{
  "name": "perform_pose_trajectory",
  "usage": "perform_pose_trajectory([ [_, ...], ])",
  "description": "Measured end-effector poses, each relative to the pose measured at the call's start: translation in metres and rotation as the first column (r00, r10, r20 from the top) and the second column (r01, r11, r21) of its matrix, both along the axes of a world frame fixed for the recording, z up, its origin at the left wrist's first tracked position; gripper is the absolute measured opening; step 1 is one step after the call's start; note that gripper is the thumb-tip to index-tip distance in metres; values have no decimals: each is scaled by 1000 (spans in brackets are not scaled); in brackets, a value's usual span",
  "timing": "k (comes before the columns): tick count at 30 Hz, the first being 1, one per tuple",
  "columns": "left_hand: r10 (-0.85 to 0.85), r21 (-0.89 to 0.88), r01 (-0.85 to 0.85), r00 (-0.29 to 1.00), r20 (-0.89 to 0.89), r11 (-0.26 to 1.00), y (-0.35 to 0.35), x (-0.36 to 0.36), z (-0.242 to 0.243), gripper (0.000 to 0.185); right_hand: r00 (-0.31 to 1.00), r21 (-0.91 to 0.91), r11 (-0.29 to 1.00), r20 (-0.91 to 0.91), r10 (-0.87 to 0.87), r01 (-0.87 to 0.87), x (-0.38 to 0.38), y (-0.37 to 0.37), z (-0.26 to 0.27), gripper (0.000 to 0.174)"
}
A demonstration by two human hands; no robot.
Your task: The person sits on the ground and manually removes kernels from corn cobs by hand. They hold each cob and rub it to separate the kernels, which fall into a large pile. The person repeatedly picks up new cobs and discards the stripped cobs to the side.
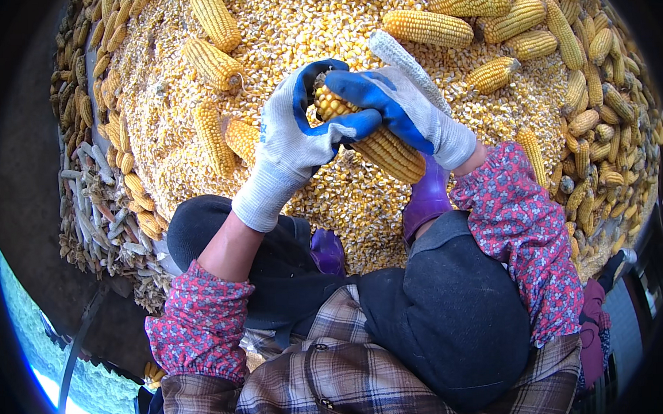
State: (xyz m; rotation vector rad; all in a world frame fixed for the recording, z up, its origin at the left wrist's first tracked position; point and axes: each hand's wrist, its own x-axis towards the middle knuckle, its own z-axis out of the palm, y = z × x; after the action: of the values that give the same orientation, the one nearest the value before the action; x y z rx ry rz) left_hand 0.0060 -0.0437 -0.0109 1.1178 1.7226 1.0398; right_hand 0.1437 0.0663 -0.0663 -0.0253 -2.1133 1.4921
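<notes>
A yellow ear of corn point(391, 153) slants between my two hands above a bed of loose kernels. My left hand point(301, 112), in a white knit glove with blue coating, curls around its upper end, the thumb lying across the ear. My right hand point(396, 100), gloved alike, closes over the ear from the other side, its fingers near the upper tip. A pale bare corncob point(406, 67) lies along the back edge of my right hand; whether the hand holds it I cannot tell. Part of the ear is hidden by the gloves.
Loose corn kernels point(314, 27) spread in front of me. Several whole ears point(426, 28) lie on them, with a large heap of ears point(597, 121) at the right. Stripped cobs point(96, 199) are piled at the left. My purple boots point(427, 198) stand among the kernels.
</notes>
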Motion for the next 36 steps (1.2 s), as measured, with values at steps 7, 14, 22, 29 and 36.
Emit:
perform_pose_trajectory([
  [7, 6, -66, -1, 997, 73, 998, 1, 7, 4, 56, 969, -221, 975, 232, 82, -30, 6, 0, -7, 52],
  [14, -84, -4, 84, 993, -86, 996, 2, 2, 3, 61, 982, -114, 992, 175, 77, -58, 5, 1, -2, 39],
  [22, -34, -50, 40, 991, 126, 998, -1, 5, -6, 61, 964, 115, 992, 256, -72, 43, 1, -6, -11, 48],
  [29, 16, -59, -7, 990, 137, 998, 5, 2, 7, 46, 966, -513, 854, 165, 197, -87, 8, 1, -6, 34],
  [36, 96, -93, -82, 983, 158, 992, 5, 1, 11, 41, 974, -176, 981, 222, -44, 84, 10, 0, 10, 32],
])
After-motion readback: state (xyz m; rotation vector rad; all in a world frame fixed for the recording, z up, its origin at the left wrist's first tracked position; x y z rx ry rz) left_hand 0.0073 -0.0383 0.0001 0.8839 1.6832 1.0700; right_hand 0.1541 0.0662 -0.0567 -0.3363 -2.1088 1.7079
